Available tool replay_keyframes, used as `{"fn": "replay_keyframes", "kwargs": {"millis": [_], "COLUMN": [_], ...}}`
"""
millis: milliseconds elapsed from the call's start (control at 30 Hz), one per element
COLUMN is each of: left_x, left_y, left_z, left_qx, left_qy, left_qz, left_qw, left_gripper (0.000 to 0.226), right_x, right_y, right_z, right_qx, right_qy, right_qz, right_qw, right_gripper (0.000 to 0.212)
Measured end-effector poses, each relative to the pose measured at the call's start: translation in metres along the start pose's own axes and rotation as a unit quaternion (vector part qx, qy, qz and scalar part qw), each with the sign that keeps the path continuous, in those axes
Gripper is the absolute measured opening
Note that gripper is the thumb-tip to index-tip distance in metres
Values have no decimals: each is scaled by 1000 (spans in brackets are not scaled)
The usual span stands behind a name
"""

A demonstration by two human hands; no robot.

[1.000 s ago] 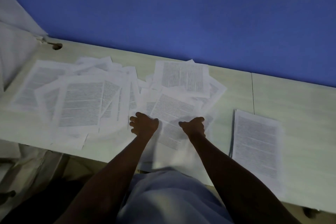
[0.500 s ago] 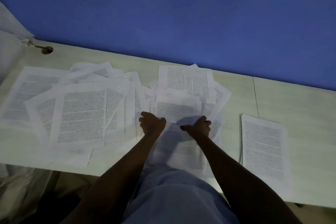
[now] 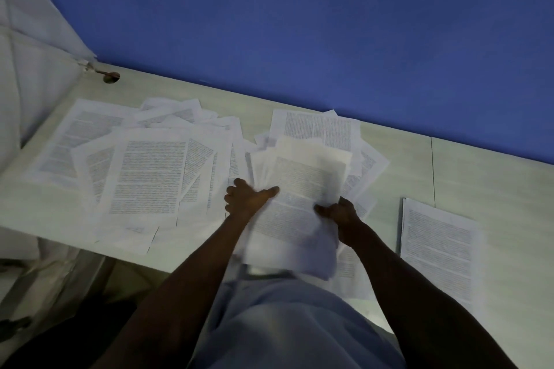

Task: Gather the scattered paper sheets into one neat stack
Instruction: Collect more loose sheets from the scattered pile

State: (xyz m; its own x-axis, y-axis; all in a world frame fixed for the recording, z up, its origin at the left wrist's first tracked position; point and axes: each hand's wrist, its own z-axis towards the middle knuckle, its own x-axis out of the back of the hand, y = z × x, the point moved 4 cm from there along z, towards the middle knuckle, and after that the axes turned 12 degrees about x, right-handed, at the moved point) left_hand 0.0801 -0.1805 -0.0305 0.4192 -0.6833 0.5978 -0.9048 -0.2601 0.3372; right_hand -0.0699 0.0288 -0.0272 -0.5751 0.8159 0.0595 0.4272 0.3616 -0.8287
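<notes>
Both hands hold a bundle of printed sheets (image 3: 299, 189) lifted off the pale table (image 3: 494, 177), tilted towards me. My left hand (image 3: 247, 199) grips its left edge, thumb on top. My right hand (image 3: 341, 214) grips its lower right edge. A wide scatter of overlapping printed sheets (image 3: 144, 171) lies to the left. More loose sheets (image 3: 323, 129) lie behind and under the bundle. A squared stack of sheets (image 3: 437, 249) lies on the right, near the front edge.
A blue wall (image 3: 299, 24) rises behind the table. White fabric (image 3: 33, 63) hangs at the far left. A round cable hole (image 3: 111, 77) sits in the table's back left corner. A seam (image 3: 433, 171) divides the tabletop on the right.
Both hands went from pressing on the middle sheets to gripping them. The bundle has come up off the table and tilted towards me.
</notes>
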Motion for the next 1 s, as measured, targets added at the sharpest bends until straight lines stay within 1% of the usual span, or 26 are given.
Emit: {"fn": "replay_keyframes", "kwargs": {"millis": [33, 67, 100, 133, 167, 200, 233, 300, 367, 400, 433, 467, 500, 533, 567, 600, 633, 667, 700, 733, 767, 800, 833, 900, 967, 1000], "left_x": [4, 9, 10, 11, 12, 14, 17, 25, 29, 29, 28, 26, 23, 21, 20, 21, 19, 16, 14, 10, 5, 2, -3, -11, -16, -18], "left_y": [0, 2, 5, 9, 13, 17, 22, 29, 34, 38, 42, 46, 48, 46, 41, 34, 26, 20, 16, 14, 12, 10, 7, 2, 1, 0], "left_z": [5, 6, 4, -3, -10, -17, -22, -29, -30, -33, -34, -35, -32, -29, -23, -16, -8, -2, -3, -6, -9, -15, -20, -24, -17, -11], "left_qx": [-6, -28, -54, -67, -75, -82, -90, -82, -84, -98, -114, -133, -144, -139, -115, -82, -50, -23, -15, -19, -33, -37, -30, -1, 1, 7], "left_qy": [-19, -67, -146, -234, -313, -367, -406, -441, -450, -448, -434, -408, -380, -351, -318, -280, -265, -274, -291, -304, -314, -313, -321, -312, -273, -260], "left_qz": [-20, -52, -87, -110, -107, -85, -41, 69, 139, 144, 117, 65, -11, -98, -189, -282, -365, -424, -443, -441, -416, -385, -369, -371, -398, -430], "left_qw": [1000, 996, 984, 964, 941, 923, 909, 891, 878, 877, 886, 901, 914, 921, 922, 914, 891, 863, 848, 844, 853, 867, 872, 875, 875, 865], "left_gripper": [124, 120, 104, 79, 57, 45, 41, 43, 53, 60, 63, 61, 56, 46, 35, 28, 31, 41, 50, 53, 54, 54, 53, 48, 44, 46], "right_x": [7, 13, 16, 17, 17, 17, 18, 20, 19, 17, 13, 10, 7, 6, 9, 13, 18, 22, 23, 23, 22, 21, 20, 19, 20, 20], "right_y": [-2, -4, -7, -11, -15, -19, -24, -33, -44, -50, -54, -58, -60, -60, -56, -49, -41, -30, -20, -11, -5, -1, 3, 8, 13, 16], "right_z": [-1, -1, -2, -4, -6, -6, -5, 1, 8, 10, 12, 12, 11, 11, 9, 6, 3, 0, -4, -9, -10, -11, -11, -9, -10, -12], "right_qx": [2, 5, 7, 4, 0, -3, -1, 19, 50, 66, 80, 89, 95, 94, 85, 66, 46, 32, 22, 17, 17, 20, 22, 21, 7, -6], "right_qy": [-12, -30, -60, -97, -134, -163, -185, -199, -186, -177, -171, -170, -167, -157, -138, -121, -115, -128, -150, -166, -164, -140, -103, -38, -16, -26], "right_qz": [18, 39, 61, 81, 90, 90, 88, 99, 103, 100, 97, 94, 93, 91, 86, 69, 34, -13, -50, -61, -52, -30, -1, 66, 151, 200], "right_qw": [1000, 999, 996, 992, 987, 983, 979, 975, 976, 977, 977, 977, 977, 979, 983, 988, 992, 991, 987, 984, 985, 990, 994, 997, 988, 979], "right_gripper": [48, 46, 44, 42, 42, 44, 46, 55, 74, 79, 79, 77, 74, 69, 64, 57, 53, 52, 53, 52, 48, 42, 37, 36, 36, 35]}}
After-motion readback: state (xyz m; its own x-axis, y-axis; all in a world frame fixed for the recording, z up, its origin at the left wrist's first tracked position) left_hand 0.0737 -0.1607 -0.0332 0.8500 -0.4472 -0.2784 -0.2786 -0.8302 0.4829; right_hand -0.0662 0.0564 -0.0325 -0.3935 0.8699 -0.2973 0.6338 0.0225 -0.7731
